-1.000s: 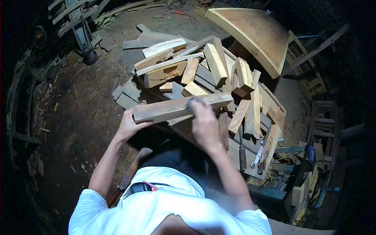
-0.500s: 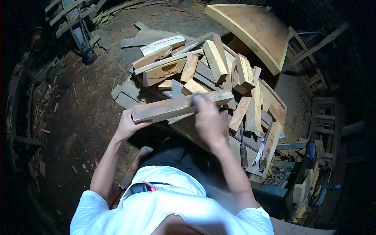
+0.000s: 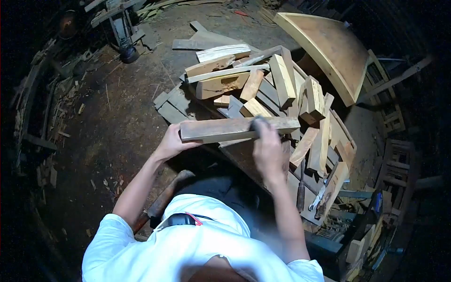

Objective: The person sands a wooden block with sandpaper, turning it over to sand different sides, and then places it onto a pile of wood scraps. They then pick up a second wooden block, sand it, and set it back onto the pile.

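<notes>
A long squared wooden beam (image 3: 221, 129) lies level across the view, above my lap. My left hand (image 3: 173, 142) is wrapped round its left end. Against the beam's right half, my right hand (image 3: 268, 151) is closed on a small dark object (image 3: 257, 124), too blurred to name. Just beyond the beam, several cut wood blocks (image 3: 283, 82) are piled on grey boards.
A large framed wooden panel (image 3: 329, 47) leans at the back right. A chisel-like tool (image 3: 301, 190) lies right of my right hand. A wooden handle (image 3: 171, 190) is by my left side. Wood scraps (image 3: 112, 185) litter the dirt floor at left.
The whole scene has shifted right and slightly down in view. My right hand still touches the beam, a little nearer its middle, and my left hand keeps its hold on the left end.
</notes>
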Tool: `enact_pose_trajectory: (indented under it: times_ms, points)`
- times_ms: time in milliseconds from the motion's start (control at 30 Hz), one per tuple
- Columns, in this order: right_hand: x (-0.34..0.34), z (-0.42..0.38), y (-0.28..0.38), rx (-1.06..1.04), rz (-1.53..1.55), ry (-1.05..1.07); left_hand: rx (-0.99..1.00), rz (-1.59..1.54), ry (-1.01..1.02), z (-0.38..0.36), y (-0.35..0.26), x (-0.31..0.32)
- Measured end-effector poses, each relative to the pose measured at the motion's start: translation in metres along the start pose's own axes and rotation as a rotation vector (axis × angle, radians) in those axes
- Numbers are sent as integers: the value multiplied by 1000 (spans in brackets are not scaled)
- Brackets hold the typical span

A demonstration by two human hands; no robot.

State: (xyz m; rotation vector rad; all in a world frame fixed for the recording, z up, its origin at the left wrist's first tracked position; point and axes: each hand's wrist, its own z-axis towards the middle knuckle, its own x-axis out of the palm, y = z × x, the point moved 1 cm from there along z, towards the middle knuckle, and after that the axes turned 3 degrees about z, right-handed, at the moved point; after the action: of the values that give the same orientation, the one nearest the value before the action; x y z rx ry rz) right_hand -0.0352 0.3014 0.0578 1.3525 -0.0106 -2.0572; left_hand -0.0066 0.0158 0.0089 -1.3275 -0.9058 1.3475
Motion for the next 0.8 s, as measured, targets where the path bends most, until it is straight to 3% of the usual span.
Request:
enact_pose_trajectory:
  times_ms: [33, 67, 133, 233, 267, 300, 333, 400, 467, 533, 567, 600, 633, 667, 733, 800]
  points:
    - [-14, 5, -18, 336, -28, 106, 7, -7, 11, -2, 1, 0]
    - [-4, -3, -71, 262, -84, -95, 6, 44, 0, -2, 2, -1]
    - [-21, 1, -116, 546, -121, -61, 36, 87, 0, 2, 3, -1]
    - [-9, 6, -102, 601, -135, -46, -17, 30, -4, 3, 3, -2]
    - [1, 7, -75, 298, -49, -123, -5, 28, -5, 5, 3, -1]
    - [2, 6, -29, 271, -183, 0, -15, 3, -12, 4, 4, -1]
    - [6, 10, 6, 45, -1, -41, -34, -22, -13, 2, 5, 0]
    - [22, -4, 55, -100, 147, -6, -50, 33, 9, 2, 4, -1]
    - [16, -4, 53, -66, 197, 85, -6, 65, 7, 1, 3, -1]
    - [3, 7, 3, -64, 2, -37, 21, 129, -19, 2, 3, -1]
    - [-12, 9, -20, 205, -50, 34, 22, 79, -10, 2, 5, 1]
    - [-5, 6, -78, 291, -50, 33, 28, 31, -8, 1, 7, 1]
    - [-7, 1, -108, 424, -75, -105, 14, 30, -17, 0, 11, 1]
    - [-10, 0, -131, 569, -106, -36, 5, 26, -20, 0, 14, 1]
    - [-9, 8, -101, 504, -78, -65, -12, 1, -35, -5, 10, -2]
    - [10, 9, -58, 270, 56, -86, -23, 17, -31, -2, 5, 2]
